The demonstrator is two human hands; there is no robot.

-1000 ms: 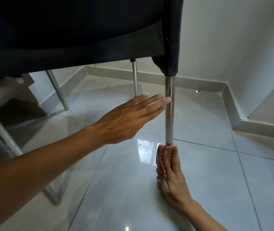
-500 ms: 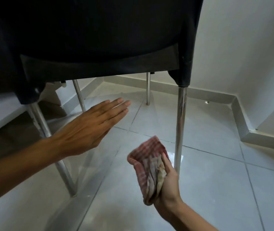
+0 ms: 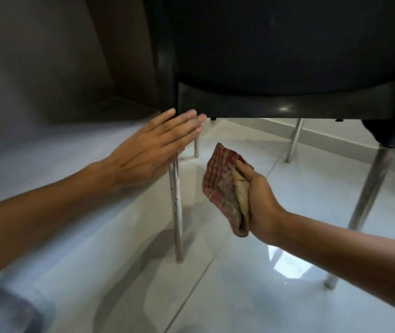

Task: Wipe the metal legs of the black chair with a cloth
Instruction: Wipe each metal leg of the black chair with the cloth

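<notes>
The right hand, clutching a bunched red-and-white checked cloth, has left the right-hand steel leg and now hangs just beside the nearer thin metal leg, not touching it; the flat, spread left hand has swung across that leg's top, beneath the black plastic chair on glossy grey floor tiles.

The chair is black, with a dull sheen along its lower rim. Its legs are bare silver metal. The cloth is red-and-white checked, its inner folds faded to grey and dirty yellow. The floor is glossy pale grey tile.
</notes>
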